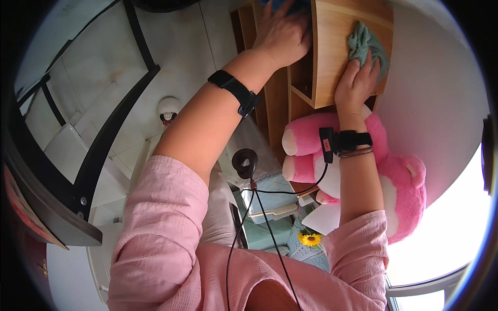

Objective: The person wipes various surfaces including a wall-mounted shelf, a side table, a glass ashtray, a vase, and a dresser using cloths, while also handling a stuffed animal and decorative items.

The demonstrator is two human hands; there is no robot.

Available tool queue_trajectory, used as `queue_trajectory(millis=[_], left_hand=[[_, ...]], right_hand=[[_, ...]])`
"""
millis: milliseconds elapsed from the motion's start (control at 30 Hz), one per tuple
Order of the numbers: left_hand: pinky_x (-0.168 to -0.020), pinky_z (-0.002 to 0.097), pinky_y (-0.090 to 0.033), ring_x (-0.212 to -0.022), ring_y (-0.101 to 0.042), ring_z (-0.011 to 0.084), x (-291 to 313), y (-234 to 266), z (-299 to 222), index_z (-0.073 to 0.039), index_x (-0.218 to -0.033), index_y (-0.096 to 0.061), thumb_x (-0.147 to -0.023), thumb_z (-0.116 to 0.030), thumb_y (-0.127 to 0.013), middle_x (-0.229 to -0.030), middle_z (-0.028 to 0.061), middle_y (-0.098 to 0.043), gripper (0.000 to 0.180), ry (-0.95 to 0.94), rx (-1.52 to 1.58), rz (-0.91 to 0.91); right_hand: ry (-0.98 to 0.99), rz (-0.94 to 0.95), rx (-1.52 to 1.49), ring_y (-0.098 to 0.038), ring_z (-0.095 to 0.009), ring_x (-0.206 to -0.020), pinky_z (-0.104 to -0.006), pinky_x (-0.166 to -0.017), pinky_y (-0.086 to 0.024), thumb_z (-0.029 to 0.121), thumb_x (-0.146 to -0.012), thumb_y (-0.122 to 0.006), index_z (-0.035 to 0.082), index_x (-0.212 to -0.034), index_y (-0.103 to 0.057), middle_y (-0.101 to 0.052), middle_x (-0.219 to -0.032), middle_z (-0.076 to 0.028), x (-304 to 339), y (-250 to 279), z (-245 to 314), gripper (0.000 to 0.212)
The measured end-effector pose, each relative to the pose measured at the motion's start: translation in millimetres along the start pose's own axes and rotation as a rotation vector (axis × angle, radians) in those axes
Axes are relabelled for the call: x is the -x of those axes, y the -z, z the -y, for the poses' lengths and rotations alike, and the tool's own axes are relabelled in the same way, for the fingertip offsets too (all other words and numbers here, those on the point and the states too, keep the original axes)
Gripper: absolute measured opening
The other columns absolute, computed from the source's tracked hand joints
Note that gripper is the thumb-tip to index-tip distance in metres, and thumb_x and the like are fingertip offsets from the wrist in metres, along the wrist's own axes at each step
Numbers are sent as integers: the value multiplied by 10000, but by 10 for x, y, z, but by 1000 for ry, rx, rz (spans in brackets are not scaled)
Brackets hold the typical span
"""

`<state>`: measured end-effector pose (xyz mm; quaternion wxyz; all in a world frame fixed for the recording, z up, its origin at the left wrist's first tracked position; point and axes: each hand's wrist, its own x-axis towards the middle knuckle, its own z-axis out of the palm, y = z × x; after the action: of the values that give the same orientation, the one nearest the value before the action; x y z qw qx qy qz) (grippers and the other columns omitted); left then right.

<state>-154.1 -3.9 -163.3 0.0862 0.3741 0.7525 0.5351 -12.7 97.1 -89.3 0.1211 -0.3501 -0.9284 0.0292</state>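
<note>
My right hand (357,83) presses a grey-green cloth (359,41) against the side of a light wooden shelf unit (332,57), its fingers bent over the bunched fabric. At the upper edge, my left hand (284,32) reaches into the unit beside an open compartment. Its fingers close over a blue cloth (296,6), slightly blurred and partly cut off by the picture's edge. Below the shelf, next to my right wrist, lies a large pink plush toy (404,171) with a white belly.
A black metal frame (116,119) stands on the left over pale floor tiles. On the floor sits a small white figure (168,110). Beneath my arms are a white brush (277,212) and a sunflower (310,238). A black cord (290,192) runs to my right wrist. A bright window is at right.
</note>
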Motion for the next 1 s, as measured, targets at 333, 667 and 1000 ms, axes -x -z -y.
queue_trajectory(millis=[333, 667, 1000], left_hand=[[-995, 430, -295, -1071, -489, 225, 74, 191, 108, -106, -850, -653, -731, -273, -569, -963, 40, -605, 221, -600, -264, 676], [-948, 368, -401, -1059, -523, 200, 496, 25, 117, -107, -839, -646, -650, -181, -602, -1044, 69, -604, 208, -542, -260, 298], [-820, 386, -472, -970, -579, 287, 703, -191, 562, -96, -1010, -615, -774, -142, -569, -1158, 94, -560, 245, 474, 127, -16]], right_hand=[[-33, 40, 6, -353, -466, -1155, -478, -964, -285, 277, -918, -335, -1, -1266, -399, -326, -1271, -338, -5, 34, 5, 450], [-45, 44, -43, -344, -473, -1161, -474, -981, -272, 285, -924, -330, -21, -1262, -385, -314, -1276, -341, 8, 51, 3, 460], [-87, 78, -36, -284, -446, -1206, -492, -1017, -197, 261, -928, -328, -24, -1276, -361, -298, -1303, -310, 21, 127, -1, 451]])
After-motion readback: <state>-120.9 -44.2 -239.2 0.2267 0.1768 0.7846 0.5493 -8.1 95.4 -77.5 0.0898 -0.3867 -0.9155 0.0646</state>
